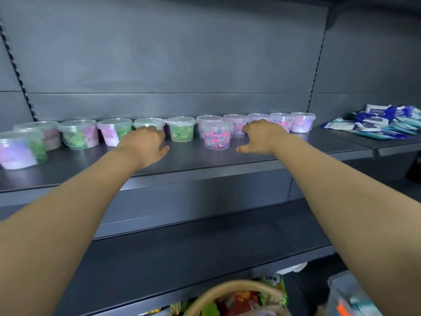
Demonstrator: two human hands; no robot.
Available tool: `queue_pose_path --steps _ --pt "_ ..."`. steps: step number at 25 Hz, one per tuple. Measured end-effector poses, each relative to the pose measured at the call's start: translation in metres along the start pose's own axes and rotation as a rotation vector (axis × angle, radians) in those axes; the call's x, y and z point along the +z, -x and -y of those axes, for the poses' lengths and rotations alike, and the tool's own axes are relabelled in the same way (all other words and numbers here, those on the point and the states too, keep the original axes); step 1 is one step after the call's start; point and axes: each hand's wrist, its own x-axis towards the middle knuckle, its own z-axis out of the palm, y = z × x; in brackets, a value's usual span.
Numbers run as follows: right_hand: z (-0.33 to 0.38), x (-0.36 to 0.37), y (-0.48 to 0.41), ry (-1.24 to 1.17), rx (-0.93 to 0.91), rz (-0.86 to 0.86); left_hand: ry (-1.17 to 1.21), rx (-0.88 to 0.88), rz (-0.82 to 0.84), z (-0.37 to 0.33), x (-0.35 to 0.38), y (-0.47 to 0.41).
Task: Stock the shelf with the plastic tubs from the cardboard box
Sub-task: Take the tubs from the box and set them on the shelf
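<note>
Head camera looked down along two bare forearms to a dark grey shelf [296, 153] on which the plastic tubs stood. At the far left a clear lidded tub [21, 149], filled pale purple and green, sat near the front edge, ahead of the others. Behind it a row of tubs [78, 133] ran rightward along the back panel, all upright with lids on. The left ones showed green and purple contents, the right ones pink and white.

The left hand [145, 144] lay knuckles-up in front of one green tub [149, 123] of that row, fingers bent forward and down, thumb out to the right (the fingertips were hidden behind the knuckles, so whether they touched or gripped that tub could not be told). Just right of it another green tub [181, 131] stood apart from the hand.

Next, a bead tub [217, 135] of pink and blue bits stood forward of the row, between the two hands and touching neither. Far below it, under a lower shelf [205, 247], a tan basket [237, 287] arched over bright packs at the bottom edge.

The right hand [264, 133] hovered just right of the bead tub, fingers loosely hooked, thumb spread wide toward the left, holding nothing. It covered the lower parts of the tubs behind it.

Farthest right, on the adjoining shelf section, lay a heap of blue and white packets [382, 122].
</note>
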Motion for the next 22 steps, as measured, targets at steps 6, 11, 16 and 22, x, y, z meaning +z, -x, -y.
queue_pose_path --steps 6,11,16,22 --pt "0.04 0.013 0.113 -0.139 -0.019 -0.027 0.222 0.02 -0.047 -0.027 -0.002 0.101" --pt "0.066 0.074 0.198 -0.278 -0.057 0.133 0.356 -0.045 0.024 -0.069 0.048 0.204" --pt "0.086 0.171 0.276 -0.345 -0.065 0.317 0.494 -0.167 0.21 -0.106 0.125 0.315" --pt "0.111 0.292 0.353 -0.362 0.032 0.653 0.688 -0.341 0.464 -0.137 0.225 0.419"
